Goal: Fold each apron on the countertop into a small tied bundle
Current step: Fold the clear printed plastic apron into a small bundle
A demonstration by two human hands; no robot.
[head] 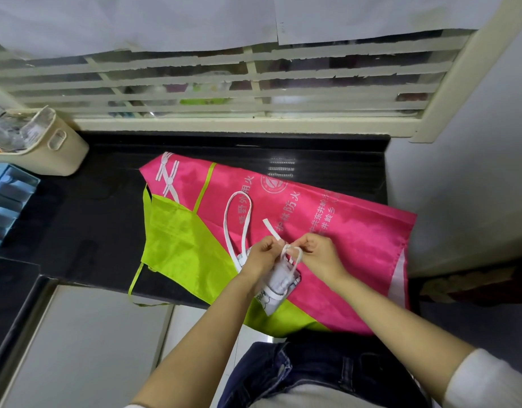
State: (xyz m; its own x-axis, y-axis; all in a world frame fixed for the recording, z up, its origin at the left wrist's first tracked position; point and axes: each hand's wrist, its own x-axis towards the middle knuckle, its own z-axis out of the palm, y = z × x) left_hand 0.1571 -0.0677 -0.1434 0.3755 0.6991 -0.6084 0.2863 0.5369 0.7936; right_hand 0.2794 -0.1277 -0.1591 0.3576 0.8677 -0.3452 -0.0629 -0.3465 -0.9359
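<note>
Just below frame centre, above the pink-and-green apron (pixel 342 231) on the countertop (pixel 92 207), left hand (pixel 261 256) and right hand (pixel 317 253) each pinch the strap (pixel 289 251) of the rolled white apron (pixel 279 282), seemingly light, soft and slippery, best gripped by that strap

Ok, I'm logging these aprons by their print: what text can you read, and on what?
"护林防火": pink apron, large white print.
"野外用火": same apron, start unclear.
"Hap": white bundle, rest hidden.
Smaller lines and round emblem on the apron: too blurred.
</note>
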